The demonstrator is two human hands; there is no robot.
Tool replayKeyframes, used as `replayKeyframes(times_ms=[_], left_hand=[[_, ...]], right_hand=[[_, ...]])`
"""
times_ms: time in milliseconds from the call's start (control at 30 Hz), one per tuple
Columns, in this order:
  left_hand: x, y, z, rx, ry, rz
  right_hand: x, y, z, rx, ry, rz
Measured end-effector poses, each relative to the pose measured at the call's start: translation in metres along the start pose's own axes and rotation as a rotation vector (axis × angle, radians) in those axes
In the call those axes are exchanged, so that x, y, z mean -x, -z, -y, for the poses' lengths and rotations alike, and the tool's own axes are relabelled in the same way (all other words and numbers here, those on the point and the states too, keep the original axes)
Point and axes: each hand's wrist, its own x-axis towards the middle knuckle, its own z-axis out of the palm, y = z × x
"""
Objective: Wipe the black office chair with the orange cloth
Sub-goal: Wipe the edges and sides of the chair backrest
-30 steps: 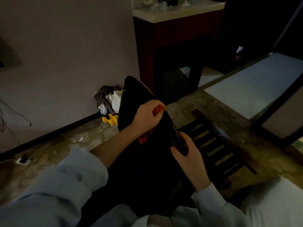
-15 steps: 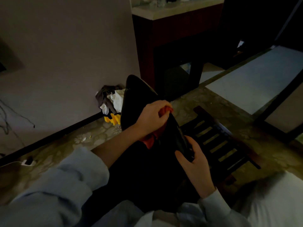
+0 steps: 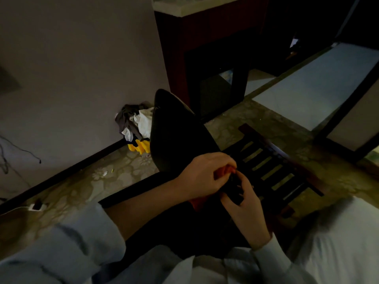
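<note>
Sliding down the black office chair [image 3: 174,140] edge, left hand [image 3: 202,175] clutches orange cloth [image 3: 229,168], now beside right hand [image 3: 247,208] | right hand grips chair rim (dim, blurred) | upper edge likely wiped

Cannot see most of the orange cloth [image 3: 229,169], buried under the left grip [image 3: 202,175]; only scraps peeking out at the knuckles and below the palm. Hard to tell what the right grip [image 3: 248,206] pinches, probably the edge of the black office chair [image 3: 174,136], itself lost in shadow lower down. Cut off at the top edge: the counter [image 3: 184,7], only its front lip in view. Half hidden behind the chair back: a yellow thing [image 3: 139,147].
</note>
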Motion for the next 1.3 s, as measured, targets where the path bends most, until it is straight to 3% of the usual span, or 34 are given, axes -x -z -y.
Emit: replayKeyframes(times_ms=[67, 200, 433, 667, 733, 833, 900, 1133, 1300], left_hand=[[-0.006, 0.006, 0.01, -0.03, -0.002, -0.036], [-0.023, 0.013, 0.026, -0.045, 0.154, -0.197], [-0.01, 0.002, 0.002, 0.016, 0.165, -0.104], [0.013, -0.004, -0.029, -0.02, -0.046, 0.156], [0.004, 0.003, -0.023, -0.074, -0.07, 0.148], [-0.018, 0.014, -0.01, -0.087, 0.103, 0.009], [-0.024, 0.015, -0.01, -0.081, 0.17, 0.045], [0.017, -0.014, -0.038, -0.117, -0.039, 0.134], [0.052, -0.04, -0.03, -0.329, -0.387, 0.104]], right_hand=[[0.004, 0.0, -0.001, -0.006, 0.008, 0.016], [0.012, 0.001, -0.004, 0.015, -0.007, 0.023], [0.019, 0.0, -0.01, 0.035, -0.015, -0.03], [0.027, -0.005, -0.018, -0.064, -0.048, -0.097], [0.03, -0.005, -0.021, -0.087, -0.067, -0.086], [0.034, -0.008, -0.026, -0.121, -0.081, -0.053], [0.035, -0.009, -0.028, -0.129, -0.083, -0.052], [0.036, -0.014, -0.037, -0.216, -0.083, -0.105], [0.043, -0.018, -0.051, -0.21, -0.039, -0.065]])
